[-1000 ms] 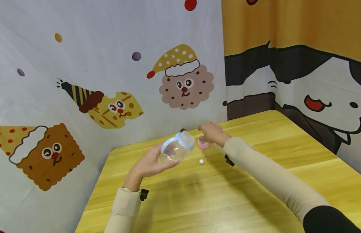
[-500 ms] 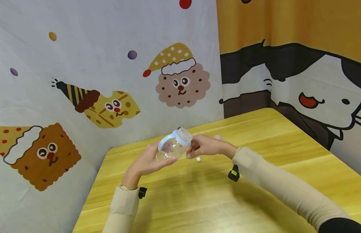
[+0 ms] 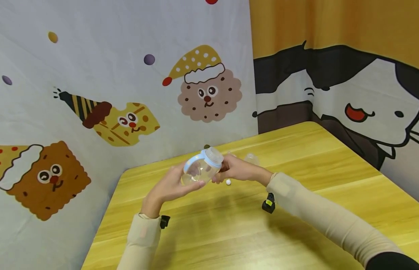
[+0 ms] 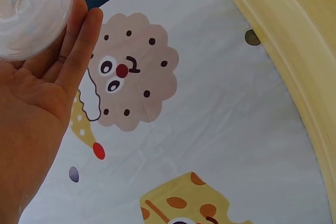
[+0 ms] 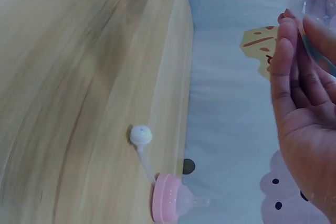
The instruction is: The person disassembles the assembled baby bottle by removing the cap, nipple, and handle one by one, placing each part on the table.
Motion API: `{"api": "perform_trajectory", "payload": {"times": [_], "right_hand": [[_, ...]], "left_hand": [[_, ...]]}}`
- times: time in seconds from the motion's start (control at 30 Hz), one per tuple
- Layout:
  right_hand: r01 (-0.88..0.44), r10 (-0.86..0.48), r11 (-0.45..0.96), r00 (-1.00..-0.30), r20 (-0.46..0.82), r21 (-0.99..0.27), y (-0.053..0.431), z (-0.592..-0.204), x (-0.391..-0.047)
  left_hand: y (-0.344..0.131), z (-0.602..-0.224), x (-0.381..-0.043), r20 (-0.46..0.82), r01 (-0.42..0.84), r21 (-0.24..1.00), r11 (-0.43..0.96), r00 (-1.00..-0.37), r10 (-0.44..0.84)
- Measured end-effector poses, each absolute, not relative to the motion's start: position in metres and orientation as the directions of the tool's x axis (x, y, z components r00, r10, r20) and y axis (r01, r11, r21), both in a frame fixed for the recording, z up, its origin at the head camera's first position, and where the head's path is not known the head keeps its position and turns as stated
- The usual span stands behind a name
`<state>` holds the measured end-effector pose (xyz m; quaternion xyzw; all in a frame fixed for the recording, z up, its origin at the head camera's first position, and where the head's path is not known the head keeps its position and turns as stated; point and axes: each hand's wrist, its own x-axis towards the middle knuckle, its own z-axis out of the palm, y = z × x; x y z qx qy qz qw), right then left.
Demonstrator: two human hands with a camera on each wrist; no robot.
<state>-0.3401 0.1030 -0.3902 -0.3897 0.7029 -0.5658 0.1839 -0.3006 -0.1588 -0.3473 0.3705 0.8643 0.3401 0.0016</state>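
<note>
My left hand (image 3: 170, 187) grips a clear baby bottle (image 3: 199, 172) by its body, holding it tilted above the table with the mouth toward the upper right. A light blue ring with a handle (image 3: 194, 161) circles its neck. In the left wrist view the bottle's round base (image 4: 31, 14) shows against the fingers. My right hand (image 3: 239, 168) pinches the blue ring on its near right side, thumb opposite fingers, as the right wrist view shows. Beyond it a pink nipple cap (image 5: 167, 198) with a straw and white weighted ball (image 5: 140, 135) lies on the table; the head view hides the pink part.
A clear dome-shaped cover (image 3: 251, 158) stands on the wooden table (image 3: 209, 232) behind my right wrist. Printed cloth (image 3: 128, 75) hangs along the table's far and right edges. A small black device (image 3: 269, 203) hangs from my right wrist.
My right hand has left the pink nipple cap, moved left and down, and taken hold of the bottle's blue ring. My left hand keeps its grip on the bottle.
</note>
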Motion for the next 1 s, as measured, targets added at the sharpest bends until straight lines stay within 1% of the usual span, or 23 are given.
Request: {"api": "perform_trajectory", "payload": {"times": [0.3,0.5,0.7,1.0], "right_hand": [[-0.323,-0.744,0.012,-0.635,0.208,-0.946,0.101,-0.390,-0.341],[-0.323,-0.743,0.039,-0.643,0.189,-0.946,0.101,-0.386,-0.342],[-0.290,-0.716,0.064,-0.680,0.158,-0.955,0.103,-0.379,-0.345],[-0.291,-0.700,0.052,-0.693,0.173,-0.955,0.106,-0.372,-0.355]], "left_hand": [[-0.165,-0.350,-0.302,0.267,0.632,0.604,0.486,-0.735,0.623],[-0.170,-0.353,-0.303,0.264,0.619,0.616,0.488,-0.745,0.612],[-0.176,-0.356,-0.303,0.236,0.579,0.641,0.503,-0.773,0.590],[-0.181,-0.357,-0.303,0.217,0.568,0.621,0.540,-0.787,0.578]]}}
